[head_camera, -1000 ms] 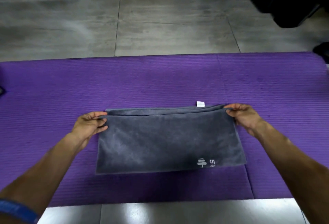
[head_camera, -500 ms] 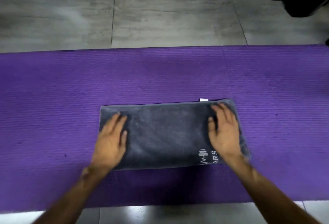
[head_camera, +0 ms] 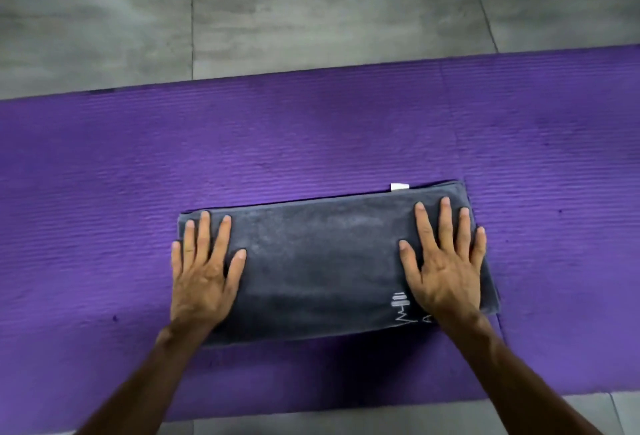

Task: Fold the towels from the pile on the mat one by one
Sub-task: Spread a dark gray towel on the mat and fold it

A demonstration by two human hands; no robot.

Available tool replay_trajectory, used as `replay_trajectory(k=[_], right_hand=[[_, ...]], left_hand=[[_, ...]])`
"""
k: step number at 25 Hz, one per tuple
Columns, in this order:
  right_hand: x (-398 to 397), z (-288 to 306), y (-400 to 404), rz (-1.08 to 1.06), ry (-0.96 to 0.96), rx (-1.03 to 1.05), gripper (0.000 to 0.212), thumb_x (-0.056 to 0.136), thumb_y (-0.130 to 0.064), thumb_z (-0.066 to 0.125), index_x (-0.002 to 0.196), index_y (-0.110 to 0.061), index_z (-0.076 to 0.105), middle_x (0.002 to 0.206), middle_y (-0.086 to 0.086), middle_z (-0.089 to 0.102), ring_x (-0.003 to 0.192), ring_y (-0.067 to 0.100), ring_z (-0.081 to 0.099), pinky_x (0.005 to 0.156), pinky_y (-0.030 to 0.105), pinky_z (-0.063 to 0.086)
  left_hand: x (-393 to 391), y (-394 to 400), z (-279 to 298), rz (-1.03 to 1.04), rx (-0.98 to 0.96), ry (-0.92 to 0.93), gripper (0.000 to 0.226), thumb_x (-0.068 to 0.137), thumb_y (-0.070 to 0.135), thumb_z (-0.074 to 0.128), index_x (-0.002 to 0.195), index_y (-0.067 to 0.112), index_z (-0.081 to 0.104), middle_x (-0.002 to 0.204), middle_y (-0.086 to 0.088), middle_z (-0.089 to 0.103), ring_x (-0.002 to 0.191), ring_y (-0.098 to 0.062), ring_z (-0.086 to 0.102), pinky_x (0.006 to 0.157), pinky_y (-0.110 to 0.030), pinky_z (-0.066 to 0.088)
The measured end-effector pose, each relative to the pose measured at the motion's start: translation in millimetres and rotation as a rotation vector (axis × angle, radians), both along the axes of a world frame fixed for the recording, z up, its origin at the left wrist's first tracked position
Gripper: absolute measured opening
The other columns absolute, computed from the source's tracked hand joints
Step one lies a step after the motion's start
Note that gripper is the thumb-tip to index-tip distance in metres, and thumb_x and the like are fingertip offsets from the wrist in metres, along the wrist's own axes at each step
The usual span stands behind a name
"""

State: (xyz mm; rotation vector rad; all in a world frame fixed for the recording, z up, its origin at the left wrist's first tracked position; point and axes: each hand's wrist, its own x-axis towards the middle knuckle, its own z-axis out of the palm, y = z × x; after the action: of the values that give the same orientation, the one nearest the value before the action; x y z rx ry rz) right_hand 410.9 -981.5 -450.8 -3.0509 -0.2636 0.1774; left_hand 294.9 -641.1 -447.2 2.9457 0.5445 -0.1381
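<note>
Floor: grey tiles under purple ribbed foam mat (head_camera: 311, 144)
Towel: dark grey folded terry towel (head_camera: 322, 261), soft, limp, light
Hands: left hand (head_camera: 202, 272) and right hand (head_camera: 445, 261) flat, fingers spread, pressing towel ends
Hold: pinch towel's short-end corners

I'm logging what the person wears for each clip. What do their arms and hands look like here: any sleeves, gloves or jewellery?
Both forearms are bare as far as the picture shows, with no sleeves in view. The left hand and the right hand are ungloved, with no rings visible on the fingers and nothing on either wrist. The fingernails look short and unpainted.
</note>
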Motion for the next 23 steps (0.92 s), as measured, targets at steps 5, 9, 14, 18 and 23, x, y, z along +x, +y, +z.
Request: replay_trajectory(k=[5, 9, 14, 18, 23], right_hand=[[5, 2, -1, -0.009, 0.022, -0.012, 0.07, 0.092, -0.059, 0.032, 0.155, -0.03, 0.021, 0.163, 0.013, 0.012, 0.148, 0.041, 0.011, 0.116, 0.062, 0.011], [7, 2, -2, 0.001, 0.035, -0.004, 0.07, 0.093, -0.061, 0.026, 0.155, -0.032, 0.015, 0.164, 0.011, 0.009, 0.149, 0.039, 0.006, 0.117, 0.062, 0.008], [7, 7, -1, 0.026, 0.124, -0.016, 0.073, 0.091, -0.067, 0.011, 0.155, -0.036, -0.002, 0.165, 0.007, -0.006, 0.15, 0.033, -0.011, 0.119, 0.057, -0.007], [8, 22, -6, 0.05, 0.161, 0.031, 0.073, 0.094, -0.062, 0.025, 0.157, -0.029, 0.009, 0.165, 0.009, -0.002, 0.15, 0.032, -0.009, 0.118, 0.05, -0.014], [-49, 39, 33, 0.359, -0.091, 0.347, 0.051, 0.084, -0.037, 0.044, 0.125, -0.015, 0.064, 0.139, 0.009, 0.056, 0.135, 0.032, 0.044, 0.113, 0.046, 0.027]], left_hand=[[8, 6, -9, 0.051, 0.003, -0.009, 0.071, 0.091, 0.056, 0.028, 0.153, 0.022, 0.026, 0.161, -0.011, 0.016, 0.148, -0.034, 0.012, 0.115, -0.057, 0.014], [1, 3, -9, 0.154, -0.02, -0.002, 0.071, 0.091, 0.057, 0.023, 0.153, 0.023, 0.025, 0.161, -0.012, 0.017, 0.148, -0.034, 0.013, 0.114, -0.06, 0.012], [-108, -27, -8, 0.239, -0.086, -0.11, 0.066, 0.101, 0.047, 0.014, 0.149, 0.007, 0.033, 0.153, -0.023, 0.03, 0.139, -0.041, 0.03, 0.106, -0.059, 0.03], [-118, -19, 5, 0.217, -0.24, -0.218, 0.064, 0.091, 0.036, 0.04, 0.139, -0.007, 0.044, 0.133, -0.03, 0.052, 0.119, -0.045, 0.05, 0.104, -0.048, 0.034], [-54, -9, 25, 1.031, -0.942, -0.357, 0.025, 0.08, -0.004, 0.07, 0.102, 0.006, 0.061, 0.102, -0.024, 0.063, 0.093, -0.037, 0.064, 0.072, -0.034, 0.05]])
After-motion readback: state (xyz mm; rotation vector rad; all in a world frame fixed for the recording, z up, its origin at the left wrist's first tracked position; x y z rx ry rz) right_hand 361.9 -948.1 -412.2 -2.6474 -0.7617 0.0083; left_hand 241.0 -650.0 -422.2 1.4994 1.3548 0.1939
